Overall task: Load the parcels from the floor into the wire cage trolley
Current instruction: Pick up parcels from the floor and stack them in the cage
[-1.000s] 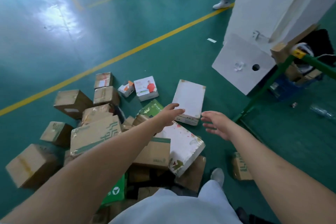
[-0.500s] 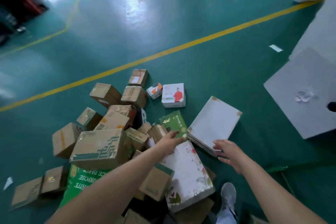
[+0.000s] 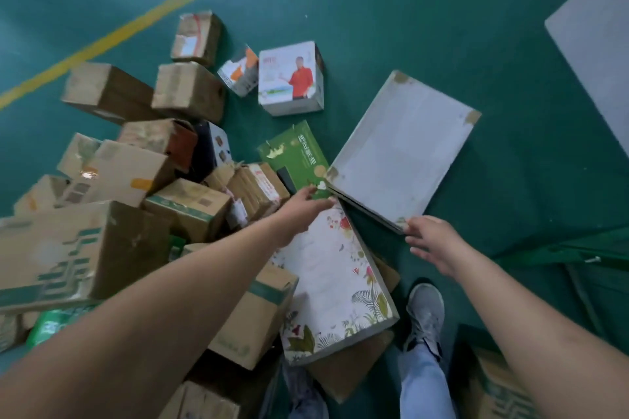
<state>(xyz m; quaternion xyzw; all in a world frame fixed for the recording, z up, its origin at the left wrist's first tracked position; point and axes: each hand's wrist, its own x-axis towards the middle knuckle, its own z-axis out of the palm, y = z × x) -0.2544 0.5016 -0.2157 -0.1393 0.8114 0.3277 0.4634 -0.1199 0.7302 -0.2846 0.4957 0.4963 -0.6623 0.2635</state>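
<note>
Step in hand, as judged: the pick-up of one parcel, the flat white box point(image 3: 401, 150) lying on the green floor point(image 3: 442, 27). All positions below are being given relative to this box.

The left hand point(image 3: 306, 206) is reaching to the box's near left corner, fingers extended and roughly together; contact with the corner cannot be told. The right hand point(image 3: 432, 241) is sitting at the near right corner, fingertips point(image 3: 410, 226) touching or just beside the edge, fingers loosely spread; no closed grip is showing. The box is not yet lifted.

Next move, in my judgement: both hands need to get under or round the two near corners and raise the wide, flat box level. The wire cage trolley is not identifiable in this view, unless the green frame point(image 3: 578, 248) to the right of the box belongs to it, so a turn toward it is likely required.

Surroundings: the green printed carton point(image 3: 292, 156) is touching the box's left edge. The floral white box point(image 3: 333, 282) is lying just below it, propped on brown cartons point(image 3: 112, 167) piled to the left. A picture box point(image 3: 289, 78) is standing beyond it. A shoe point(image 3: 425, 313) is planted nearer the person.

Obstruction: the green carton and the floral box are crowding the left corner and may be hampering the left hand's grip.
</note>
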